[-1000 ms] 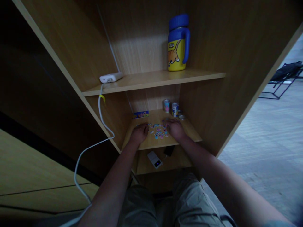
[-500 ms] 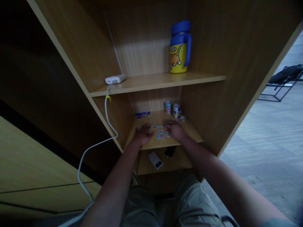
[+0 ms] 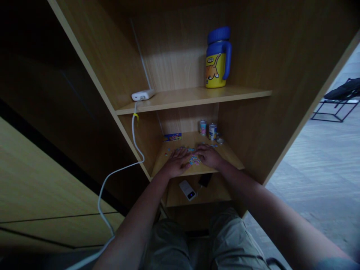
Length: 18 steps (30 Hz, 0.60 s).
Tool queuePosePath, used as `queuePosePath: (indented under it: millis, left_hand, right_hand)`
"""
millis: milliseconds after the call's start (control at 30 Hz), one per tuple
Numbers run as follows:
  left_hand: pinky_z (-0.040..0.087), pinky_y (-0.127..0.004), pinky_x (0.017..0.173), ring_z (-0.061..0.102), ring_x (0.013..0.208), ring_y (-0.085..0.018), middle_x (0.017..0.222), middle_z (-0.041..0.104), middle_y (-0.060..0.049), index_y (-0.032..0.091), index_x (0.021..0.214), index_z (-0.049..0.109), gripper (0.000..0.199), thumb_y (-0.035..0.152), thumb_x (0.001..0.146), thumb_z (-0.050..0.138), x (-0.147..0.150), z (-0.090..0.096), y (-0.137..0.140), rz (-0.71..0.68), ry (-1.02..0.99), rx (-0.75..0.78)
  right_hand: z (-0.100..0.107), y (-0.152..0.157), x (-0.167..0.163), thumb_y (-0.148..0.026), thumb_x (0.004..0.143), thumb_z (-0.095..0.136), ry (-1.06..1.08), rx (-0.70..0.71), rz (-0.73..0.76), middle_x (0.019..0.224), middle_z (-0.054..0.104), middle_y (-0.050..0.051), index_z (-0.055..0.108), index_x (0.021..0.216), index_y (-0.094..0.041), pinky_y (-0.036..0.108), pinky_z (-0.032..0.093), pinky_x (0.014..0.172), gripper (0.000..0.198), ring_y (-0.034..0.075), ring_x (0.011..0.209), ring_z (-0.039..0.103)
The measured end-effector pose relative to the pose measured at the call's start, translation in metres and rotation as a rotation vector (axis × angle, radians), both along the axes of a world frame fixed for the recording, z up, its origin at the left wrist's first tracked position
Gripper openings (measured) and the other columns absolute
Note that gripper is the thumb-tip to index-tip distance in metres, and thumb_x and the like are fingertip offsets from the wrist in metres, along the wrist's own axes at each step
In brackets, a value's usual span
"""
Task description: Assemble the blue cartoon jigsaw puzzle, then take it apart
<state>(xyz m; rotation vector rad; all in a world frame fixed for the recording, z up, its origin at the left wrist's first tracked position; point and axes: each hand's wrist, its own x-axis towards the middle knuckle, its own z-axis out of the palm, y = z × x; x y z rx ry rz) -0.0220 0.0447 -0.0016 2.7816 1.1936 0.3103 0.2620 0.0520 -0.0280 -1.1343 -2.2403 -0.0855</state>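
Small colourful puzzle pieces point(image 3: 194, 160) lie in a pile on the middle shelf board point(image 3: 157, 167), between my two hands. My left hand point(image 3: 177, 162) rests flat at the pile's left side, fingers stretched out and touching pieces. On the other side, my right hand point(image 3: 207, 155) lies over the pieces, its fingers extended toward the left one. A few stray pieces are scattered at the left and back right. Behind them stand two small printed cans point(image 3: 203, 128), with round metal lids point(image 3: 219, 140) beside. A blue printed card point(image 3: 172, 137) leans at the back left.
Above, a shelf point(image 3: 194, 98) carries a blue-and-yellow jug point(image 3: 216, 62) and a white charger point(image 3: 143, 95) with a cable point(image 3: 134, 138) hanging down left. A power bank point(image 3: 187, 190) and a dark phone-like object point(image 3: 205, 180) lie on the lower shelf. Cabinet walls flank both sides.
My left hand has moved right, sweeping pieces closer to my right hand. The pieces now form a tighter pile. The whole view has shifted slightly.
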Motion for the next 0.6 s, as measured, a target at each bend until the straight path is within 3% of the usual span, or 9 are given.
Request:
queuePosePath:
  millis: [300, 600]
  left_hand:
    - [0.009, -0.064, 0.141, 0.013, 0.175, -0.035, 0.188, 0.022, -0.005, 0.039, 0.176, 0.036, 0.075, 0.072, 0.109, 0.046, 0.0045, 0.0021, -0.0009, 0.049, 0.064, -0.057]
    - [0.017, -0.063, 0.14, 0.026, 0.172, -0.036, 0.182, 0.038, -0.009, 0.031, 0.169, 0.05, 0.073, 0.071, 0.108, 0.049, 0.0023, -0.007, 0.0018, 0.12, -0.015, 0.016]
  right_hand:
    - [-0.0061, 0.0057, 0.0019, -0.02, 0.1, 0.068, -0.082, -0.009, 0.043, 0.148, 0.07, 0.007, 0.078, 0.143, -0.041, 0.051, 0.044, 0.123, 0.049, 0.03, 0.144, 0.057]
    - [-0.0099, 0.0094, 0.0014, -0.026, 0.103, 0.07, -0.016, 0.042, 0.092, 0.136, 0.077, 0.008, 0.085, 0.131, -0.036, 0.052, 0.048, 0.12, 0.033, 0.029, 0.133, 0.065]
